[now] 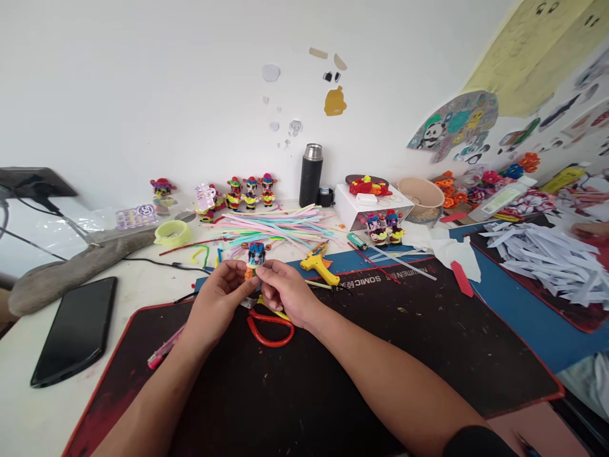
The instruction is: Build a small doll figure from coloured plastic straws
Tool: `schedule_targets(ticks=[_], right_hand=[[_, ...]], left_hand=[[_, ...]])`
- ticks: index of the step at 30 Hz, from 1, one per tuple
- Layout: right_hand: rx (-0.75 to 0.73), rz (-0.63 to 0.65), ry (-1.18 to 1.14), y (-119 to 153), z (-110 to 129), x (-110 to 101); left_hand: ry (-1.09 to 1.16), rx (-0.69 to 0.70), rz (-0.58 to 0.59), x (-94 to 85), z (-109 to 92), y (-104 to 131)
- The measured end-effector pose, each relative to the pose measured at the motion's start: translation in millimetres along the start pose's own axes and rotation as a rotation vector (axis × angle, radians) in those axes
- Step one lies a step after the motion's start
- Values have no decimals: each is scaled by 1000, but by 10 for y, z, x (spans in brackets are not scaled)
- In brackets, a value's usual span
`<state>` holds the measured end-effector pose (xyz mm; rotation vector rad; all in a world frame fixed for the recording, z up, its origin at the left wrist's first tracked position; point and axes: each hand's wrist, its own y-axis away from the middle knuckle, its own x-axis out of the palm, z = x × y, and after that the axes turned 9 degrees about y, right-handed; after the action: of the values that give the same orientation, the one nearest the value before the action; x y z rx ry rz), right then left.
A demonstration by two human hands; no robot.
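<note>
A small figurine (pixel 256 254) with a blue and red hat, a light blue face and an orange lower part is held upright over the back of the black mat. My left hand (pixel 221 292) grips it from the left, fingers closed. From the right, my right hand (pixel 285 289) pinches its lower part, the thumb in front. The hands nearly touch and hide part of the figurine's body. Just below them lie red-handled scissors (pixel 271 343). A yellow glue gun (pixel 320 263) rests right of my right hand.
Pastel pipe cleaners (pixel 280 225) are heaped behind my hands, with similar figurines (pixel 250 192) along the wall. A black bottle (pixel 311 176) stands behind. A phone (pixel 76 330) lies left; white paper strips (pixel 547 260) are piled right.
</note>
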<state>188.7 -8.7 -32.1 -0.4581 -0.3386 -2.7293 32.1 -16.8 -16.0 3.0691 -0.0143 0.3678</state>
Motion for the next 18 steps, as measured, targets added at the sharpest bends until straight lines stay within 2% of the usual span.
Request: schedule_targets(ticks=[18], right_hand=[[-3, -4, -28, -4, -1, 4]], left_hand=[[-26, -2, 16, -14, 21, -12]])
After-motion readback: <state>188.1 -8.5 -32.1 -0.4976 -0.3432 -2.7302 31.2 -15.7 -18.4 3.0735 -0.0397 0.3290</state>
